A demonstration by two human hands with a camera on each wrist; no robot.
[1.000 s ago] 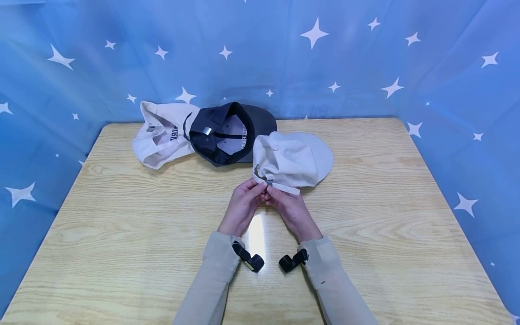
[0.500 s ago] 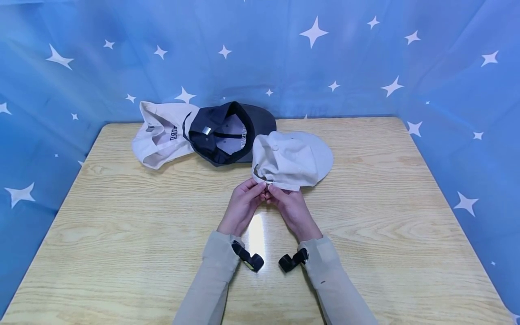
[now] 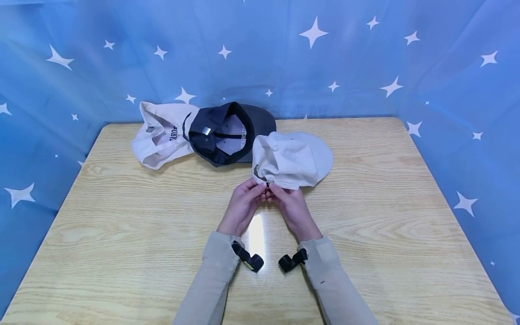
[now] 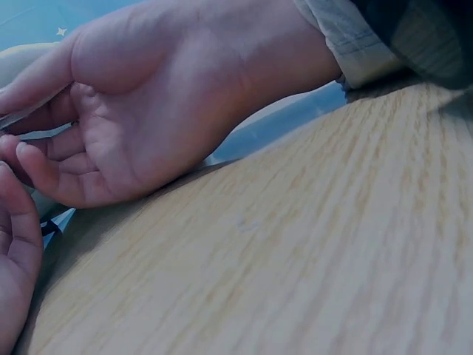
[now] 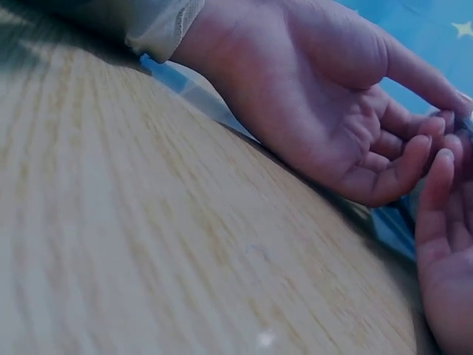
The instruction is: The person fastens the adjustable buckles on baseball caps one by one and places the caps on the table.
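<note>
The strap at the back of the pale cap has been moved a little. One second ago its loose end was seen sticking out over the right hand; now it is tucked up closer along the edge of the cap. The pale cap itself has been kept in the same spot, on its side near the middle of the table, with its brim turned to the right. The dark cap and the white cap have not been moved.

The left hand and the right hand are held close together in front of the pale cap. The strap is pinched by each hand, with the thumb on top. In the wrist views, the other fingers are seen softly bent, and the little-finger side of each hand is kept low by the table. Whether the fingertips of the two hands are touching cannot be told. Both arms are reached forward, and the hands are tipped in toward each other.
</note>
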